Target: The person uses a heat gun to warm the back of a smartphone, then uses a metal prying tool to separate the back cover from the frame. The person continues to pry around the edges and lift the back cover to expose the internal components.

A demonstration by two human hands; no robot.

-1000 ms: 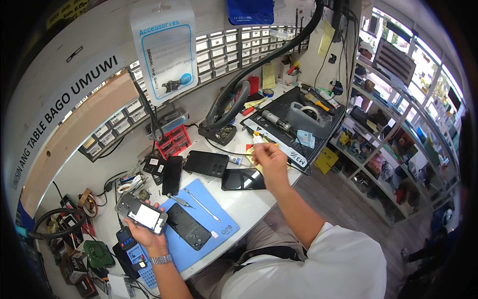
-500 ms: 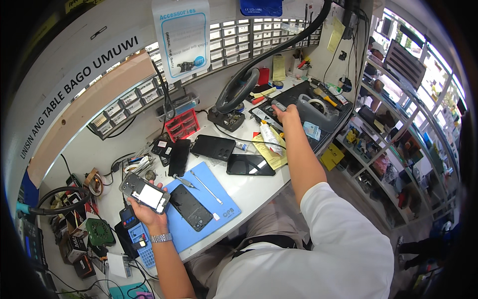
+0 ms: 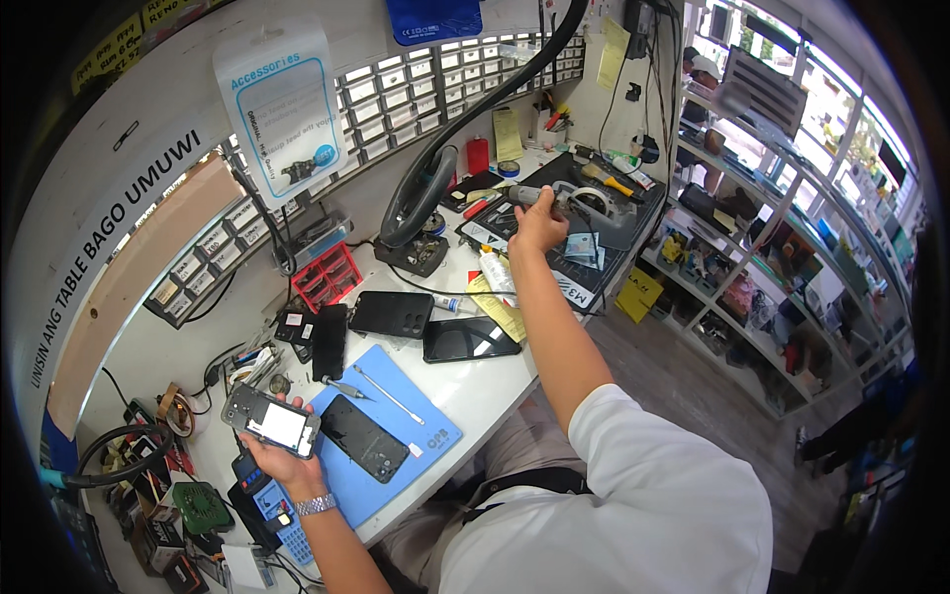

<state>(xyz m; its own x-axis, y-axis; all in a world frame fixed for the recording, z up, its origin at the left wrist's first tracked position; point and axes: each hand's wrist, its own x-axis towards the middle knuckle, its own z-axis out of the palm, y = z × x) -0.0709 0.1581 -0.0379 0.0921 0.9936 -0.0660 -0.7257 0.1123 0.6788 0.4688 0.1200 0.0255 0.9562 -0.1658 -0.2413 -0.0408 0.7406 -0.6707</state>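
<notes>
Left hand (image 3: 285,453): most of its fingers hidden under opened phone (image 3: 247,413), phone's inner parts too tiny to tell. Right hand (image 3: 540,222) covers the middle of the grey tool (image 3: 522,194) it grips; some fingers out of sight. Right forearm (image 3: 564,342) hides right side of yellow paper (image 3: 508,319). Left forearm (image 3: 341,556) cut by near edge of view. Black hose (image 3: 495,96) and blue pouch (image 3: 433,18) cut by far edge. Person (image 3: 846,436) at right cut off, lost in dark rim. Drawer (image 3: 426,97) contents and goods (image 3: 737,295) along the right too small to tell
</notes>
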